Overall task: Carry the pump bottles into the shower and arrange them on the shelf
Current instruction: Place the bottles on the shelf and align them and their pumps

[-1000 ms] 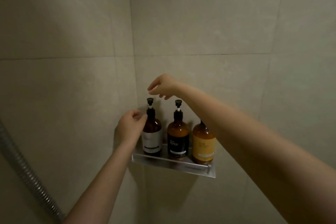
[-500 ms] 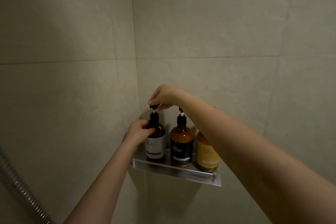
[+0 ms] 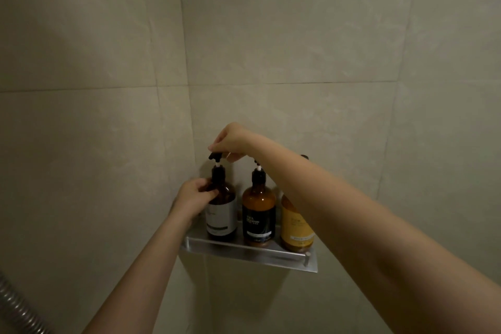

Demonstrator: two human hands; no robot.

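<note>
Left hand (image 3: 193, 199) is gripping the shoulder of the white-label pump bottle (image 3: 221, 209) while the right hand (image 3: 230, 141) is pinching its black pump head (image 3: 215, 156). Beside it, two more bottles are standing upright on the metal corner shelf (image 3: 244, 251).

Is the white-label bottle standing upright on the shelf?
Upright: the white-label bottle stands on the shelf, pump straight up, beside two others.

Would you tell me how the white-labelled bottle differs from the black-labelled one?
The white-labelled bottle is gripped by the left hand, its pump pinched by the right hand; the black-labelled bottle stands untouched. The first looks darker. Both stand upright on the shelf.
</note>
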